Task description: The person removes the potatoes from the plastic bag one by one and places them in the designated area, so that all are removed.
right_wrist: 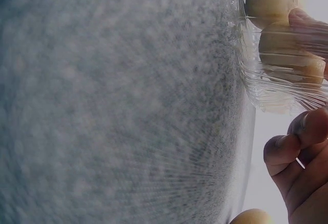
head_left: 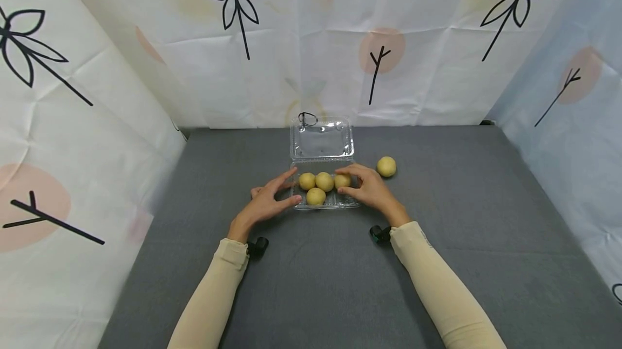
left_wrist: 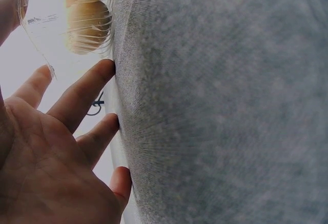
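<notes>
So there's a clear plastic box (head_left: 335, 206) sitting on a grey table (head_left: 316, 284), with its lid (head_left: 322, 143) flipped open at the back. The person's left hand (head_left: 264, 203) is at the box's left side, fingers spread wide, thumb and index right up at the edge, not pinching anything. The right hand (head_left: 371, 187) has a yellowish ball (head_left: 342, 181) pinched between thumb and fingers, at the right end of the back row inside the box. Two more balls (head_left: 316, 181) sit next to it in that row, and a front ball (head_left: 316, 196) is toward the left. One loose ball (head_left: 386, 166) is on the table, just off to the right, near the right hand. Patterned cloth (head_left: 330, 79) hangs behind it all.
</notes>
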The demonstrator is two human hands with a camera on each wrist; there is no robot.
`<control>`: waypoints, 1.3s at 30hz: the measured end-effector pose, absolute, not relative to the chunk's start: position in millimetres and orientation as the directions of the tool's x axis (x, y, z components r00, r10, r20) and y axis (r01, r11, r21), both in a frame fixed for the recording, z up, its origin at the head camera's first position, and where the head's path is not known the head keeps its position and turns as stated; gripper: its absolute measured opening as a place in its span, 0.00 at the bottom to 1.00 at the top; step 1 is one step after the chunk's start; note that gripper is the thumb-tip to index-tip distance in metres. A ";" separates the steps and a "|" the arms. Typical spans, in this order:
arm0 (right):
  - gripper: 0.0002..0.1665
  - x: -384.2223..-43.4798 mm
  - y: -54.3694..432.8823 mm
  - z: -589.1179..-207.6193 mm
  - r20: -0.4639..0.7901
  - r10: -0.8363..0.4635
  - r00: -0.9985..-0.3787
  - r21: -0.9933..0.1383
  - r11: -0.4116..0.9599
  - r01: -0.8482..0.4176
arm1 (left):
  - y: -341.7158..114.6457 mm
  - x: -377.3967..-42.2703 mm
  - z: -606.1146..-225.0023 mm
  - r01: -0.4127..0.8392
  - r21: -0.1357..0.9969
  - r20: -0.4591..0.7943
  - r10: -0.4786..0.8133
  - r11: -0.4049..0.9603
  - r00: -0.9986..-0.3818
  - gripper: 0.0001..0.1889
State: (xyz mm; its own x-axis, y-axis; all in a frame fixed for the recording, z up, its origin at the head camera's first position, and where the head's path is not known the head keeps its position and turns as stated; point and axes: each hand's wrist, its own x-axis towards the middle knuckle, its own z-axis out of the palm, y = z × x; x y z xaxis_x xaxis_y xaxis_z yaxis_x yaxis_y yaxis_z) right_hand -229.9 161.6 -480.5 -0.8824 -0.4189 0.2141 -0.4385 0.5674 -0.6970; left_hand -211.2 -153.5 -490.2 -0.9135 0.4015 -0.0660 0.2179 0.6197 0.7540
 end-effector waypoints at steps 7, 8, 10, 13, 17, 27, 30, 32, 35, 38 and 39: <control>0.29 -228.4 162.7 -479.8 0.237 -0.414 -0.879 -0.685 0.570 -0.454 | -153.6 -210.4 -488.8 0.220 0.760 -0.064 0.408 0.611 -0.911 0.42; 0.29 -228.0 162.7 -479.7 0.244 -0.412 -0.878 -0.685 0.568 -0.457 | -153.6 -210.1 -488.4 0.220 0.760 -0.065 0.408 0.612 -0.911 0.42; 0.29 -227.6 162.8 -479.8 0.259 -0.409 -0.875 -0.682 0.564 -0.466 | -153.4 -209.8 -487.8 0.217 0.761 -0.068 0.407 0.612 -0.911 0.42; 0.29 -226.6 163.2 -479.8 0.278 -0.408 -0.870 -0.682 0.554 -0.478 | -153.0 -209.7 -487.8 0.216 0.761 -0.070 0.408 0.612 -0.910 0.42; 0.29 -225.6 164.2 -480.0 0.293 -0.408 -0.865 -0.684 0.543 -0.488 | -152.3 -209.5 -487.4 0.220 0.757 -0.068 0.409 0.615 -0.910 0.42; 0.29 -222.8 165.1 -481.3 0.300 -0.400 -0.866 -0.707 0.516 -0.484 | -152.8 -210.6 -489.2 0.215 0.761 -0.070 0.406 0.612 -0.911 0.42; 0.29 -221.4 165.6 -481.5 0.302 -0.394 -0.868 -0.719 0.503 -0.479 | -152.9 -211.0 -490.1 0.212 0.759 -0.072 0.404 0.615 -0.912 0.42; 0.29 -219.9 165.8 -481.5 0.295 -0.384 -0.875 -0.730 0.500 -0.465 | -152.9 -211.0 -490.2 0.211 0.757 -0.074 0.402 0.618 -0.913 0.42; 0.30 -217.5 166.3 -481.6 0.285 -0.368 -0.885 -0.744 0.497 -0.446 | -152.7 -211.0 -490.0 0.209 0.757 -0.078 0.403 0.620 -0.912 0.42; 0.29 -215.0 166.5 -481.9 0.276 -0.349 -0.895 -0.758 0.493 -0.426 | -152.8 -211.1 -490.0 0.210 0.756 -0.079 0.406 0.619 -0.910 0.42; 0.29 -214.4 166.5 -482.0 0.281 -0.344 -0.896 -0.762 0.488 -0.426 | -152.8 -211.2 -490.1 0.211 0.756 -0.079 0.407 0.620 -0.910 0.42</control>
State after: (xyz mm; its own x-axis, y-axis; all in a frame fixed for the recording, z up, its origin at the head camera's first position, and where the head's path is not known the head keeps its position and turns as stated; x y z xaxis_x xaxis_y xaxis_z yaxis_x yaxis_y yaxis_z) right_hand -214.4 166.5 -482.0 -0.8960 -0.3440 0.2808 -0.4261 0.4880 -0.7618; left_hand -211.2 -152.8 -490.1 -0.9101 0.4067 -0.0791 0.2111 0.6195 0.7560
